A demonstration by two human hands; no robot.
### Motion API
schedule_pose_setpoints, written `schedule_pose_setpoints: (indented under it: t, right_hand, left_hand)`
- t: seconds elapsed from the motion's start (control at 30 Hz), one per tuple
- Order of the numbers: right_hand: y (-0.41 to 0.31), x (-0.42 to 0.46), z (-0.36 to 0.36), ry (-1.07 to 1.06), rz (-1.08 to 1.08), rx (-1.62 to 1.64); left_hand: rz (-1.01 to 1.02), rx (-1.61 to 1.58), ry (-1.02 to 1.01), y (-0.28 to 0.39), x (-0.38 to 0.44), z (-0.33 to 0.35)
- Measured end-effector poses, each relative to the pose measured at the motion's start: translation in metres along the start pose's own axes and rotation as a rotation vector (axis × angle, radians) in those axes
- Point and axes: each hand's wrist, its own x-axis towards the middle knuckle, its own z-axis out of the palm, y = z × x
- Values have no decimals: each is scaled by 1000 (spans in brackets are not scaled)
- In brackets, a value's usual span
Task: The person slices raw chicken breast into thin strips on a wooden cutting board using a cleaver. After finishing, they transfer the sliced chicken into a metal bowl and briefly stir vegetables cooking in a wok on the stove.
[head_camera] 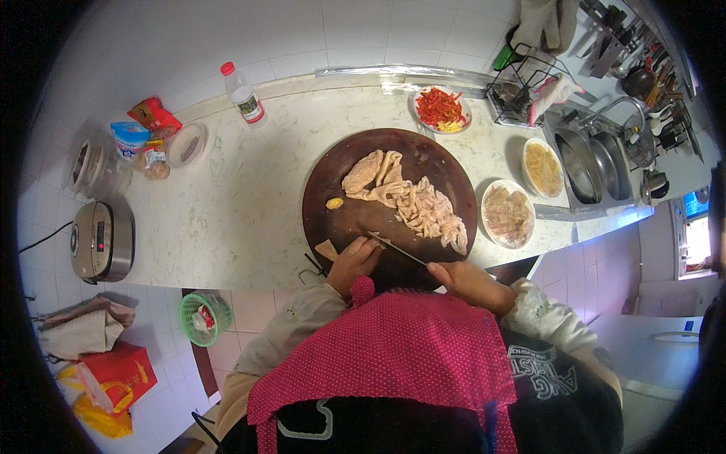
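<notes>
A round dark wooden chopping board (pixel 363 224) lies before me. My right hand (pixel 473 284) grips a kitchen knife (pixel 404 252), its blade reaching left across the near part of the board. Beside the blade's tip, the bent fingers of my left hand (pixel 354 264) press on a small pale piece of food, mostly hidden. Left of that hand is a loose pale piece (pixel 326 249). Farther back rests a folded sheet of pale meat, perhaps tripe (pixel 366 176), touching a heap of cut strips (pixel 434 213). A small yellow piece (pixel 334 203), possibly ginger, sits at the left.
Behind the board stands a bowl of red pepper strips (pixel 439 108). Two bowls (pixel 508 218) (pixel 543 168) are at the right, before a steel sink (pixel 578 164). A red-capped bottle (pixel 244 96) and a rice cooker (pixel 102 241) are leftward. A green basket (pixel 205 319) is below the counter.
</notes>
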Motion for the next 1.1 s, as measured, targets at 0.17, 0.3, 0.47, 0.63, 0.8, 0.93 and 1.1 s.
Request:
schedule_pose_setpoints:
  t: [0.17, 0.3, 0.47, 0.63, 0.8, 0.93, 1.1]
  right_hand:
    - [-34, 48, 7, 74, -33, -37]
    - [-15, 53, 12, 127, -81, 18]
    - [13, 0, -16, 88, 265, 337]
    - [26, -19, -13, 209, 307, 568]
    - [25, -22, 0, 245, 293, 538]
    - [10, -31, -1, 225, 230, 441]
    - [13, -27, 12, 298, -9, 143]
  left_hand:
    - [170, 169, 116, -13, -1, 9]
    - [197, 382, 115, -20, -3, 7]
    - [82, 308, 363, -10, 5, -2]
    - [-14, 61, 592, 11, 34, -3]
    - [153, 309, 383, 10, 42, 21]
    - [275, 338, 245, 2, 30, 15]
    - [303, 389, 206, 0, 29, 18]
